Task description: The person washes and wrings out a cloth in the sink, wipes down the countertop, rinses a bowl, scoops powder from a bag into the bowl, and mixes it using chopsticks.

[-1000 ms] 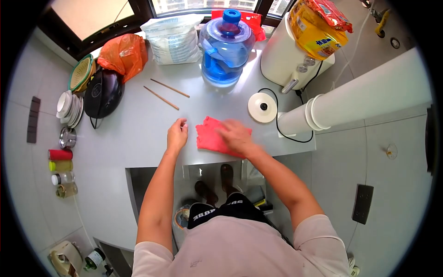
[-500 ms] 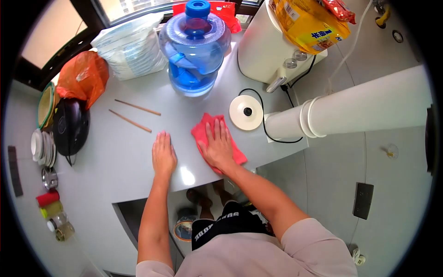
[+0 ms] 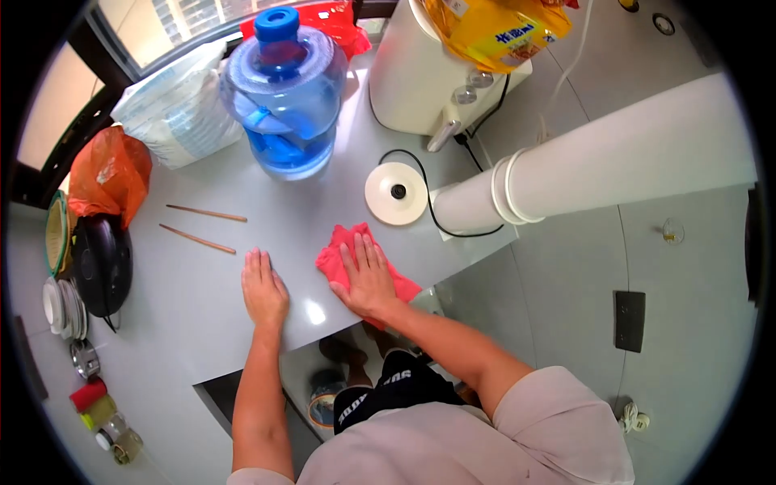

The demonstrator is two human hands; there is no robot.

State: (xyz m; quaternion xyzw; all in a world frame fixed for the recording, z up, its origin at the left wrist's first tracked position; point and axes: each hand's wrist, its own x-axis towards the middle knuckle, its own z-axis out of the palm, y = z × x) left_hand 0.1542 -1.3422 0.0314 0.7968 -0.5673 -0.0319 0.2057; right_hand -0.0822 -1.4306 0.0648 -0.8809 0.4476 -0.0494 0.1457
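Note:
My right hand (image 3: 368, 283) lies flat on a pink-red cloth (image 3: 330, 257), fingers stretched out and a little spread. The crumpled cloth rests on the grey counter (image 3: 202, 307) close to its front edge, its middle hidden under the hand. To the left, my left hand (image 3: 265, 295) is laid palm down on the bare counter with straight fingers, holding nothing. Beyond its fingertips are two separate wooden chopsticks (image 3: 202, 240). A round cream kettle base (image 3: 380, 194) with a black centre and cord sits past the cloth.
A blue water jug (image 3: 283, 105) stands at the back, beside a white plastic package (image 3: 182, 113). A white appliance (image 3: 404, 81) and a thick white pipe (image 3: 614, 149) are on the right. Along the left are an orange bag (image 3: 109, 174), a black item (image 3: 103, 263) and stacked dishes (image 3: 65, 309).
The view has shifted, so the counter things appear farther left. My right hand and the cloth have slid slightly toward the front edge, away from the kettle base. My left hand stays flat.

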